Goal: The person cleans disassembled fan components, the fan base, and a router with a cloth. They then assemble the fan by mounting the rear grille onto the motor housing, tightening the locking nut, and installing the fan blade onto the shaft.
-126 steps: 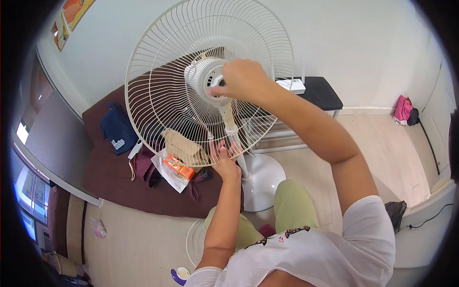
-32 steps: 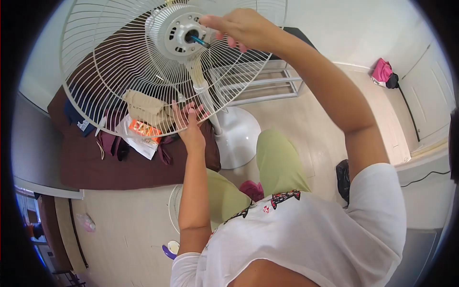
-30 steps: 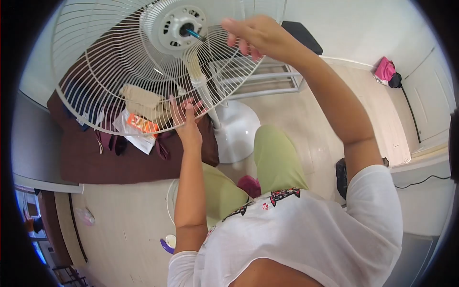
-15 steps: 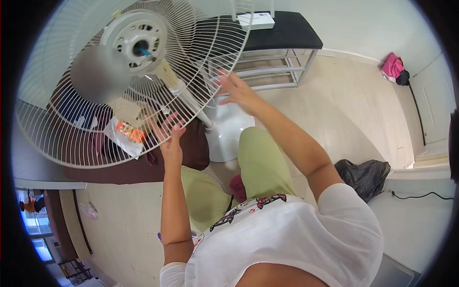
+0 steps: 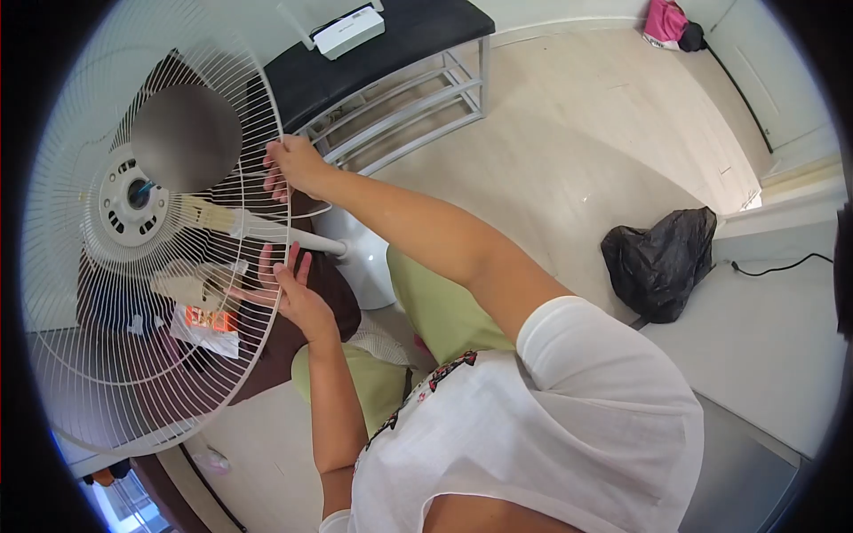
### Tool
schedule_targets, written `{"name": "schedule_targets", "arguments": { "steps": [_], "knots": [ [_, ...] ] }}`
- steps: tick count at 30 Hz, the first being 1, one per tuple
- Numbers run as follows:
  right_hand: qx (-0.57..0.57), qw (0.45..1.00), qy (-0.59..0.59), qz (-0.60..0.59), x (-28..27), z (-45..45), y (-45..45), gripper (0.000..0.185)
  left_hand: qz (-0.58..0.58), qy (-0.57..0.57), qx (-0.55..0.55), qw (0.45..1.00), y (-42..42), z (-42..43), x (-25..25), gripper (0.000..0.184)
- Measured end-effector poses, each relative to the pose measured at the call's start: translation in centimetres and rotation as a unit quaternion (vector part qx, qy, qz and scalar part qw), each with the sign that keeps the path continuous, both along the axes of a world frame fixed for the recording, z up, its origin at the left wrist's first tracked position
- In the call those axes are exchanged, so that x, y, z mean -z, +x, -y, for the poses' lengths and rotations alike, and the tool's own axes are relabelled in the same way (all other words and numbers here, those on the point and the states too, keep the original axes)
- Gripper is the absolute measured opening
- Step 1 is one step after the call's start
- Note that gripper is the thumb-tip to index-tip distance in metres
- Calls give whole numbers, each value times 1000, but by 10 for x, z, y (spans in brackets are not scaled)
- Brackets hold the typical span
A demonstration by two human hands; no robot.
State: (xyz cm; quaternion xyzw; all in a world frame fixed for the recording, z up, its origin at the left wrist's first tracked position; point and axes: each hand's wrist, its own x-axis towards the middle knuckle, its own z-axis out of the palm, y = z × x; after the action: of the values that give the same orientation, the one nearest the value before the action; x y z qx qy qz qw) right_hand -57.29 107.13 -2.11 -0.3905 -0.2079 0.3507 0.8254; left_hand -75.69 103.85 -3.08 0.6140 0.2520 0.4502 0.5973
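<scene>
A large white wire fan guard (image 5: 243, 200) fills the left side, tilted towards me. Behind its wires show the round fan motor housing (image 5: 133, 202), the pole (image 5: 302, 236) and the white base (image 5: 366, 274). My right hand (image 5: 298, 167) closes around the guard's edge, fingers behind the wires. Lower on the same edge is my left hand (image 5: 304, 306), its thumb in front and its spread fingers behind the wires, holding it loosely. A grey blurred disc hides part of the guard. An orange-and-white packet (image 5: 209, 322) lies behind the guard.
A black-topped bench (image 5: 418, 31) with a metal frame stands ahead, a white box (image 5: 349, 33) on it. To the right, a black plastic bag (image 5: 659, 265) sits by a grey cabinet (image 5: 755, 346) with a black cable. A pink bag (image 5: 665, 22) lies at the far wall.
My view has turned right, so the fan and bench appear farther left. My right hand has gone from spread fingers near the guard to a closed grip on its edge.
</scene>
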Motion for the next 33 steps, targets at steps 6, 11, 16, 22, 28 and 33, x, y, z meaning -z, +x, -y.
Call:
{"name": "schedule_targets", "arguments": {
  "steps": [6, 11, 16, 22, 28, 33],
  "knots": [
    [4, 998, -58, 34, 3, -41, 33, 30, -103, 39, 57, 992, 31, 1, 19, 50],
    [-21, 997, -71, 37, 1, -39, 33, 35, -65, 216, -82, 971, 6, -50, 32, 77],
    [-7, 996, -83, -27, -1, -36, 27, 39, -56, 137, -96, 984, 5, -131, 46, 76],
    [-38, 986, -160, 11, -8, -34, 36, 39, -45, 137, -25, 989, 50, -185, 76, 81],
    [-33, 977, -169, 129, -7, -66, 57, 40, -27, 191, -16, 981, 74, -197, 90, 85],
    [-75, 975, -169, 120, 18, -107, 79, 42, -189, 192, -65, 961, 60, -154, 30, 89]
  ]
}}
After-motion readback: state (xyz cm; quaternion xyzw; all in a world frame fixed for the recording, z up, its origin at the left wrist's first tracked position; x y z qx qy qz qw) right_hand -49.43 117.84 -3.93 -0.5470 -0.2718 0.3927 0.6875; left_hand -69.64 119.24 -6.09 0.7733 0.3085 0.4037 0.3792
